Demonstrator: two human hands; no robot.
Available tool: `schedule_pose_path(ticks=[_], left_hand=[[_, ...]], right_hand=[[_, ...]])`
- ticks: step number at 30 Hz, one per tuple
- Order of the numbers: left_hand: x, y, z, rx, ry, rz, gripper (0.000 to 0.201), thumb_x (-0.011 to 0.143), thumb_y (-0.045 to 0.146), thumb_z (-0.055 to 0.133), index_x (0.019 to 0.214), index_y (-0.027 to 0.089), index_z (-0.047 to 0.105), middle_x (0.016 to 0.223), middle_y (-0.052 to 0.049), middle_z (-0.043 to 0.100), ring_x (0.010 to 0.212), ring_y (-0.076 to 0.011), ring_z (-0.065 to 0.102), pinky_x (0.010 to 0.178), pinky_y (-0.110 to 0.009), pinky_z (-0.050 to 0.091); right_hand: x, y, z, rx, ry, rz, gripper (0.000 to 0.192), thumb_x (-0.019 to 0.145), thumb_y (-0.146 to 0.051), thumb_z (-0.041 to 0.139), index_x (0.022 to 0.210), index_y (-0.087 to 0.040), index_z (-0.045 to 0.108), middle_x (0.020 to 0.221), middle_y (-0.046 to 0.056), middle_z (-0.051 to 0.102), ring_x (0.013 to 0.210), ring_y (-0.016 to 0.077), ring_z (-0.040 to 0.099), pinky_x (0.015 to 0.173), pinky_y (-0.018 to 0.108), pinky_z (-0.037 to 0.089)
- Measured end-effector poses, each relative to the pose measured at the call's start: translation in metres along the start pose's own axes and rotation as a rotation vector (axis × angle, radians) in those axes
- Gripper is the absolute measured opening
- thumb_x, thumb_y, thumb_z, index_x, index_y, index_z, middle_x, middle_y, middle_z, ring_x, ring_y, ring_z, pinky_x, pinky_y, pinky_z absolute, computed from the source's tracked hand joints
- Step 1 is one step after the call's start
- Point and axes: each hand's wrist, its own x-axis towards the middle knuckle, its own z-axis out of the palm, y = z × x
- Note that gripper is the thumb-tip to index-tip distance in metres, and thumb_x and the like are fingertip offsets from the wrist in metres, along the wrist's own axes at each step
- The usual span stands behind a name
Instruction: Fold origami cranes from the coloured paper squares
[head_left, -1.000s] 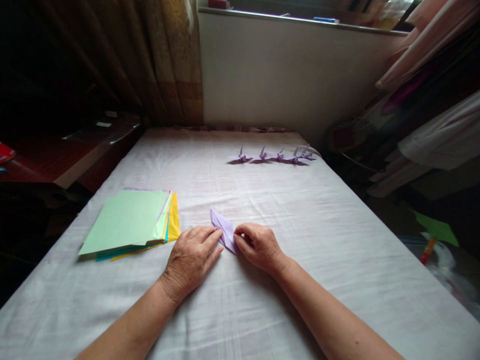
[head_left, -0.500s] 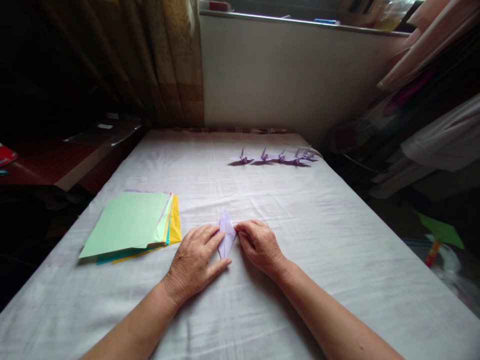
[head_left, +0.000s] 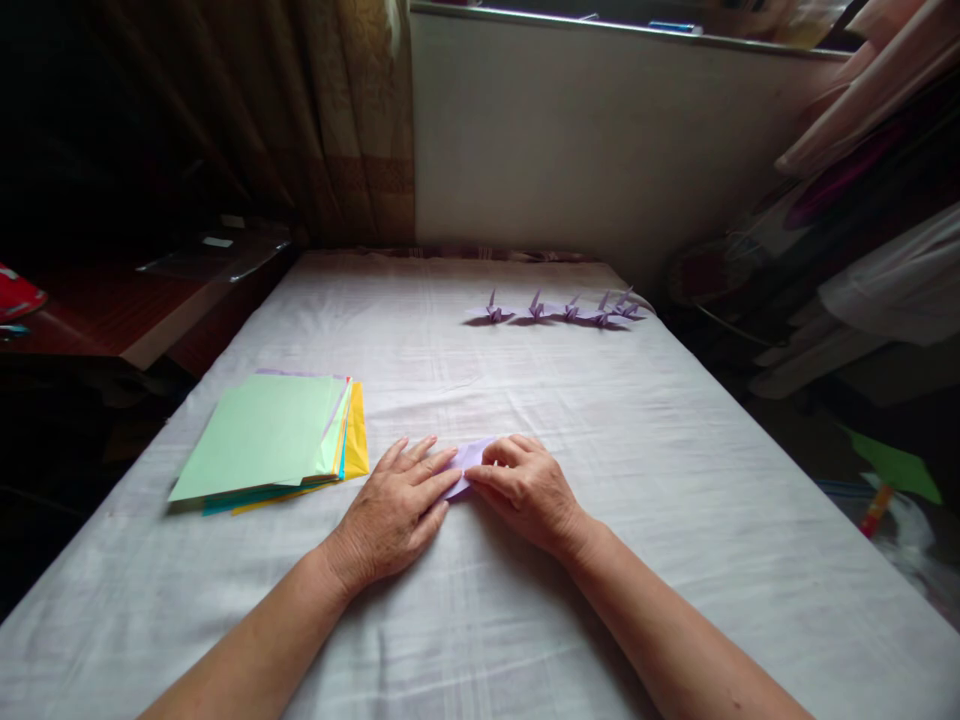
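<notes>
While flat, both hands (head_left: 457, 495) press purple paper (head_left: 471, 456)

white-clothed table (head_left: 675, 520), paper stack (head_left: 262, 440), purple cranes (head_left: 562, 310)

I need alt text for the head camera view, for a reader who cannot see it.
Two bare hands, left hand and right hand, press a small folded purple paper flat on a white cloth-covered table. A stack of coloured paper lies left; finished purple paper cranes line the far side.
</notes>
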Motion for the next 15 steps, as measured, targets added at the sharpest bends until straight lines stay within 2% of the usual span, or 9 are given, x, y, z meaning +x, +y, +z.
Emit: schedule_pose_path(ticks=[3, 6, 8, 11, 15], left_hand=[[0.000, -0.003, -0.003, 0.034, 0.087, 0.022, 0.030, 0.091, 0.013, 0.050, 0.114, 0.024, 0.067, 0.133, -0.007, 0.062, 0.129, -0.0283, 0.050, 0.108, -0.055, 0.036], [0.001, -0.002, -0.004, 0.020, 0.139, 0.052, 0.020, 0.094, 0.018, 0.053, 0.105, 0.023, 0.069, 0.111, -0.005, 0.072, 0.108, -0.0231, 0.062, 0.101, -0.047, 0.043], [0.002, 0.001, -0.004, 0.003, 0.152, 0.069, 0.017, 0.095, 0.021, 0.054, 0.103, 0.021, 0.069, 0.102, -0.004, 0.074, 0.098, -0.0202, 0.064, 0.095, -0.041, 0.047], [0.004, 0.007, -0.002, 0.005, 0.168, 0.046, 0.016, 0.096, 0.025, 0.054, 0.099, 0.019, 0.069, 0.098, -0.004, 0.073, 0.094, -0.0195, 0.063, 0.089, -0.037, 0.048], [0.006, 0.012, 0.000, 0.018, 0.161, -0.018, 0.017, 0.095, 0.029, 0.053, 0.093, 0.020, 0.068, 0.094, -0.004, 0.072, 0.090, -0.0210, 0.062, 0.087, -0.039, 0.047]], right_hand=[[0.000, -0.007, 0.000, -0.015, -0.004, -0.043, 0.021, 0.096, -0.030, 0.054, 0.087, -0.027, 0.073, 0.091, 0.003, 0.068, 0.080, 0.0163, 0.055, 0.075, 0.031, 0.039], [-0.003, -0.011, 0.004, 0.045, -0.009, -0.049, 0.021, 0.097, -0.030, 0.052, 0.091, -0.025, 0.072, 0.090, 0.004, 0.070, 0.079, 0.0160, 0.056, 0.074, 0.030, 0.041], [-0.006, -0.011, 0.007, 0.104, -0.006, -0.035, 0.019, 0.097, -0.029, 0.053, 0.095, -0.024, 0.071, 0.088, 0.003, 0.070, 0.077, 0.0154, 0.057, 0.073, 0.029, 0.043], [-0.012, -0.009, 0.009, 0.160, 0.017, 0.018, 0.016, 0.096, -0.028, 0.054, 0.094, -0.023, 0.070, 0.090, 0.004, 0.070, 0.079, 0.0156, 0.059, 0.075, 0.030, 0.045], [-0.014, -0.012, 0.011, 0.176, 0.042, 0.144, 0.013, 0.092, -0.027, 0.058, 0.085, -0.023, 0.069, 0.089, 0.004, 0.069, 0.080, 0.0167, 0.060, 0.077, 0.031, 0.045]])
